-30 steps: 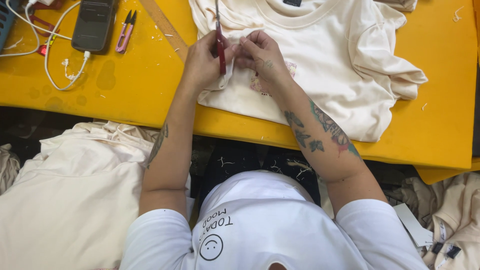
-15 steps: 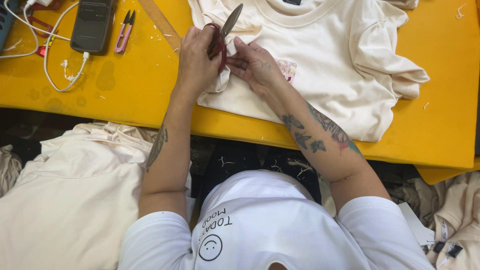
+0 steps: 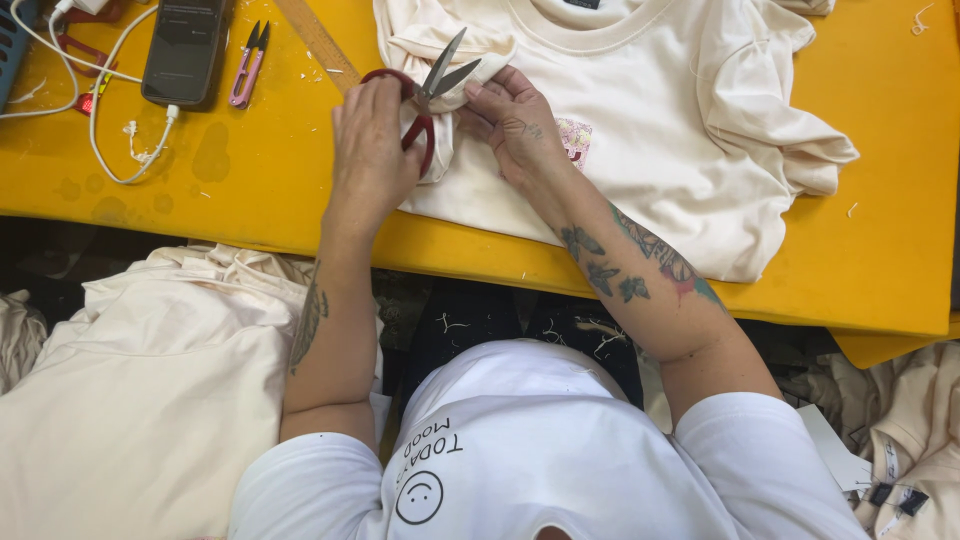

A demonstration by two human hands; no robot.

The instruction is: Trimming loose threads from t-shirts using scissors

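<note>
Yellow table (image 3: 250,200), seen from above, its near edge running across the middle of the view and dropping toward the right. Cream shirt (image 3: 680,130) lies spread on it, collar at the far edge of the view, hem close to the near edge, one sleeve bunched right.

Left hand (image 3: 372,150) closed round the red handles of scissors (image 3: 430,95), blades parted, tips pointing up-right over the shirt's left sleeve. Right hand (image 3: 520,125) pinches a bunched fold of that sleeve just beside the blades, fingers curled on cloth. Hands almost touching.

Left of the hands, bare table; farther left a phone (image 3: 185,45) with white cable (image 3: 110,150), small snips (image 3: 248,65) and a wooden ruler (image 3: 315,40) slanting near the shirt. Right of the shirt, open yellow surface out to the table's corner.

Below the near edge, a cream cloth pile (image 3: 130,380) at left, more garments (image 3: 915,440) at right.
</note>
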